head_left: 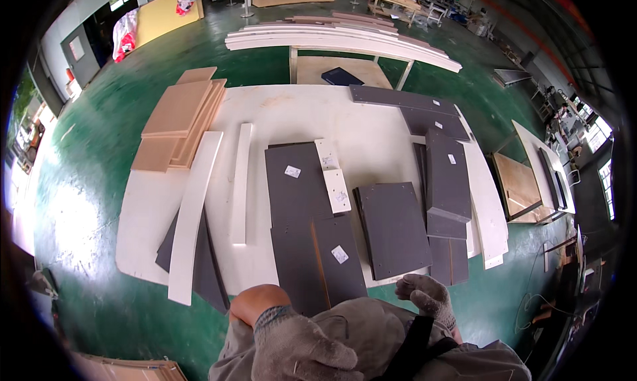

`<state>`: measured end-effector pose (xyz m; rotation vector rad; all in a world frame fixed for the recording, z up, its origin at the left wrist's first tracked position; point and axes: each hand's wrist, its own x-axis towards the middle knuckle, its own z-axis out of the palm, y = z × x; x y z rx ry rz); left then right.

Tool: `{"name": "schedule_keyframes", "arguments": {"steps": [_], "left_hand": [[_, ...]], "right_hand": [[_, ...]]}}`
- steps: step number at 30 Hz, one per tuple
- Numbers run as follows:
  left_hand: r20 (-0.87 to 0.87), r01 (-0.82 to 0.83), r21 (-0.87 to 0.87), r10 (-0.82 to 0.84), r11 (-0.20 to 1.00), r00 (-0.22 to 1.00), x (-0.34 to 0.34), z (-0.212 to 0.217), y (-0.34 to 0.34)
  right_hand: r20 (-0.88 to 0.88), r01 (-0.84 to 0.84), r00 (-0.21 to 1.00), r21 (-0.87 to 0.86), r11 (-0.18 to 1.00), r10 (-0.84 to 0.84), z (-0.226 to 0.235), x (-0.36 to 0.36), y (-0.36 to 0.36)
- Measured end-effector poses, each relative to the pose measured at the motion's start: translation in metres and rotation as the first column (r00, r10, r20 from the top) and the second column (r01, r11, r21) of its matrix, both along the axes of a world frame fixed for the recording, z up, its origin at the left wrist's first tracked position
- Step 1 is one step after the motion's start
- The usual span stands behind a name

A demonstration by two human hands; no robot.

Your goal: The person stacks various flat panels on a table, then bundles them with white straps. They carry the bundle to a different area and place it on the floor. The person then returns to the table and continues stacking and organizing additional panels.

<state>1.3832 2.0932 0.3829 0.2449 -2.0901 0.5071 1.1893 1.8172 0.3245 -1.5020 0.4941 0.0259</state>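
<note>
Both my hands wear grey knitted gloves and hold nothing I can see. My left hand [298, 344] is low in front of my body, over grey clothing, with its fingers loosely stretched to the right. My right hand [428, 296] is beside the near table edge, fingers apart from the thumb. Closest to it lies a stack of dark grey panels [395, 232]. Left of that stack, more dark panels [298, 182] carry white labels and two short white pieces [332, 175]. Another dark panel [322, 268] with a brown stripe reaches the near edge.
The white table [305, 109] also bears brown boards [182, 109], long white strips [196, 215] and dark panels [448, 175] at right. Behind it, a rack [345, 39] carries long white boards. A side table [524, 175] stands right; brown sheets [129, 368] lie lower left.
</note>
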Motion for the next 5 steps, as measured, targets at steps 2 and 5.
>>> {"name": "schedule_keyframes", "arguments": {"steps": [2,5], "left_hand": [[-0.051,-0.158,-0.198,0.151,0.967,0.987,-0.017,-0.065,0.003],[-0.252,-0.255,-0.322,0.177,0.912,0.951,-0.001,-0.072,-0.015]], "right_hand": [[-0.116,-0.232,0.971,-0.256,0.938,0.208,0.005,0.042,-0.005],[-0.254,-0.36,0.914,-0.146,0.921,0.317,-0.026,0.056,-0.02]]}}
